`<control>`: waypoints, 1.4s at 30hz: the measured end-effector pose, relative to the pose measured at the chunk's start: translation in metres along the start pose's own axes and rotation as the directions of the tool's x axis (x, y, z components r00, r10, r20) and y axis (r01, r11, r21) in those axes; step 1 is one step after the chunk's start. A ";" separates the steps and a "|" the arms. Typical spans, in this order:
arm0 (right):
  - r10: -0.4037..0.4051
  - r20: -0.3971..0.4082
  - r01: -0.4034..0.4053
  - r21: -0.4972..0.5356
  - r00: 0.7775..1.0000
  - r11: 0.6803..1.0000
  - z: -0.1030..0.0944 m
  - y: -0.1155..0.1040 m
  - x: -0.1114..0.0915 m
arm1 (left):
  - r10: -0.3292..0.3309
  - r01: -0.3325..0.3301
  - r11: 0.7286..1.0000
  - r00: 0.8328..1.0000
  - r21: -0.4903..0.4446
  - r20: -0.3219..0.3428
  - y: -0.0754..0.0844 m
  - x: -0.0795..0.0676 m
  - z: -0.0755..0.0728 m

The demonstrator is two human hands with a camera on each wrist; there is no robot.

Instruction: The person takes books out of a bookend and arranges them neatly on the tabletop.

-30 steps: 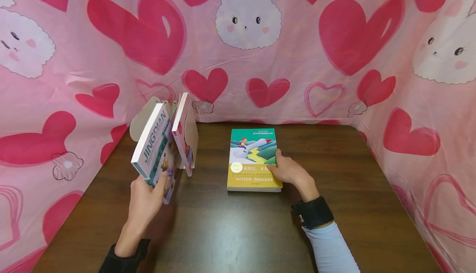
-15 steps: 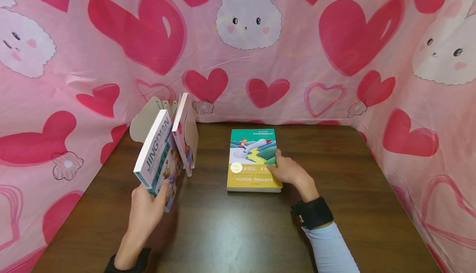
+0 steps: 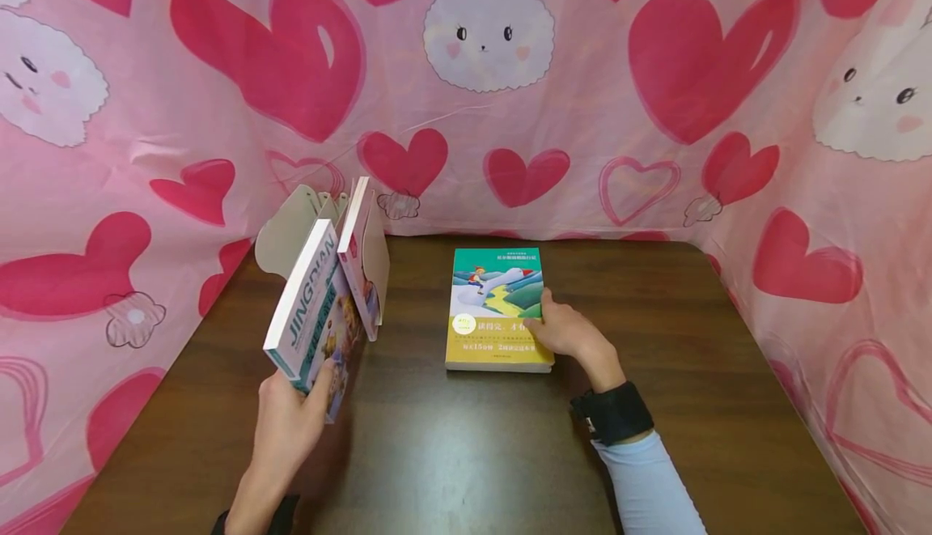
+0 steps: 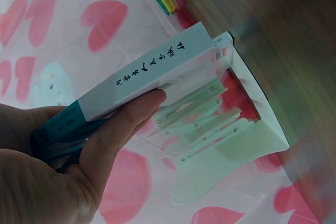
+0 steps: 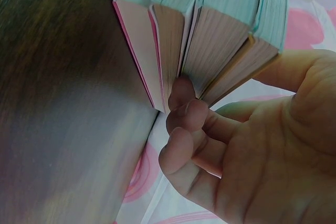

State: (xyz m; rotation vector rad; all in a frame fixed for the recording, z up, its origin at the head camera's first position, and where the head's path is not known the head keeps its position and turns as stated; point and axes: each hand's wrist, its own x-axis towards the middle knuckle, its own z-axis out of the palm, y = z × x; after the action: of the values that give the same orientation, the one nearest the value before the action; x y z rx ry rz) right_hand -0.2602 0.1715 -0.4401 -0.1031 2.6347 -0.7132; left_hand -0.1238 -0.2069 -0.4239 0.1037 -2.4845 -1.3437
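Note:
My left hand (image 3: 287,426) grips a thick book (image 3: 311,320) with "JINGDIAN" on its cover, its thumb on the cover. The book is held on edge, tilted, in front of a cream book rack (image 3: 280,235). In the left wrist view, fingers (image 4: 136,111) lie along its white and teal spine (image 4: 142,77). A book with a pink spine (image 3: 353,264) leans in the rack. My right hand (image 3: 575,341) holds the right side of a stack of books (image 3: 502,300), thumb on the green and yellow cover. In the right wrist view, one fingertip (image 5: 182,90) presses between the books.
The dark wooden table (image 3: 451,454) carries everything. A pink cloth (image 3: 582,74) with hearts and rabbits hangs behind and at both sides. Slats with small holes (image 4: 197,124) show inside the rack in the left wrist view.
My left hand has drawn the JINGDIAN book slightly toward me and to the right, in front of the rack. My right hand stays at the stack.

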 end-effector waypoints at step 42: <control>0.004 0.006 -0.004 -0.017 1.000 1.000 -0.001 -0.003 -0.002 | 0.132 -0.133 0.991 0.991 -0.021 -0.019 0.018 -0.027 0.000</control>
State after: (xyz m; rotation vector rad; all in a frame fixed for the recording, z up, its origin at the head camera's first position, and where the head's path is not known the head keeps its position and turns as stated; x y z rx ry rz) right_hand -0.2587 0.1697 -0.4373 -0.1050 2.6353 -0.6883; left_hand -0.0971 -0.1910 -0.4156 -0.0534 -2.4148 -1.3088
